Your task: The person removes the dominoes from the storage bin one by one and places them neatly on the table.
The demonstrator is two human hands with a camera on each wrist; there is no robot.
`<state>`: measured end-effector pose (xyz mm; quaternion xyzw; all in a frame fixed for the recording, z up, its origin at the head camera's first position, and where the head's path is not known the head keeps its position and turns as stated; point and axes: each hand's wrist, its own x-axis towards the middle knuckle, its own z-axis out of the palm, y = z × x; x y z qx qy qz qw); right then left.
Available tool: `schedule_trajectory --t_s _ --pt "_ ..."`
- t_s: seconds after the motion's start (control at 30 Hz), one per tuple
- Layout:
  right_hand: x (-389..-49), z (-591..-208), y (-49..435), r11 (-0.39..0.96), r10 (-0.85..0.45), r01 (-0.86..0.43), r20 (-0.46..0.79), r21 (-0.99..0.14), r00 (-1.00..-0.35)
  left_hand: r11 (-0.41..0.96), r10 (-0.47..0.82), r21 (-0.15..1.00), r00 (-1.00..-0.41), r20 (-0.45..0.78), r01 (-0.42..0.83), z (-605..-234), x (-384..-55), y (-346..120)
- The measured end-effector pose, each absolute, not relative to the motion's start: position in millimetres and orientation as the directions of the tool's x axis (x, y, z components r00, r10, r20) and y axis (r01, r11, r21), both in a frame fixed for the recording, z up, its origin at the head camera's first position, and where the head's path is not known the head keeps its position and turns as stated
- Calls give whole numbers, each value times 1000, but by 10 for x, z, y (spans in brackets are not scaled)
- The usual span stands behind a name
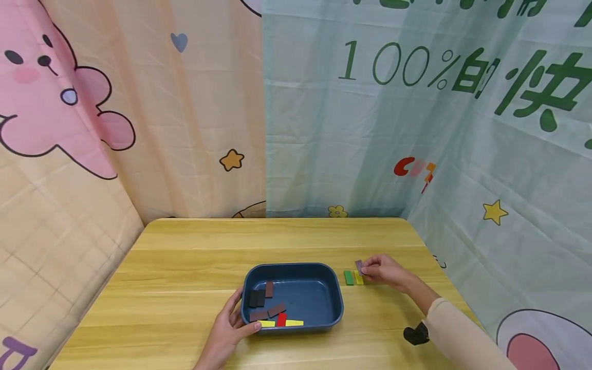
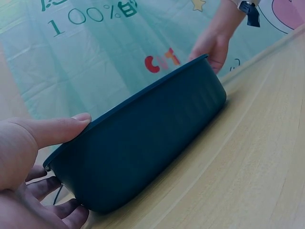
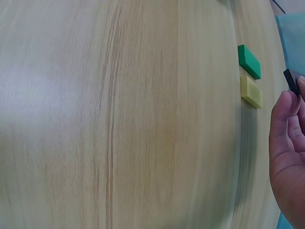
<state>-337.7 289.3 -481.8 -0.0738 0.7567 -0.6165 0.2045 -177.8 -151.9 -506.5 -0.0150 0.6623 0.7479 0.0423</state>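
My left hand (image 1: 223,331) grips the near left corner of a dark blue plastic bin (image 1: 319,300), thumb on the rim and fingers along the outer wall. Past the bin's right side, my right hand (image 1: 386,271) pinches a small purplish domino-like block (image 1: 358,264), which looks dark in the right wrist view and is held above the table. Close under it a yellow block (image 1: 358,279) and a green block (image 1: 348,278) lie side by side on the wood. Inside the bin are black blocks (image 1: 261,297), brown blocks (image 1: 269,289), a red block (image 1: 281,319) and yellow blocks (image 1: 294,323).
The wooden table (image 1: 185,277) reaches back to hanging cloth curtains (image 1: 314,154) on the left, back and right. A black object (image 1: 416,334) shows at the right sleeve (image 1: 458,324), near the cuff.
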Motion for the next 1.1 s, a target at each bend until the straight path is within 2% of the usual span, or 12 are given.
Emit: schedule_trajectory --t_s 0.63,0.87,1.1 --pt "-3350 -4886 3100 331 -291 161 -263 -930 -920 -116 39 988 -995 -96 -100 -5068 -1781 -1514" --pt "-3335 -4944 3038 419 -175 221 -317 -881 -932 -92 41 989 -993 -114 -118 -5062 -1775 -1516" --pt "-3323 -4907 2911 508 -75 234 -313 -829 -947 -97 42 990 -995 -96 -99 -5060 -1770 -1524"
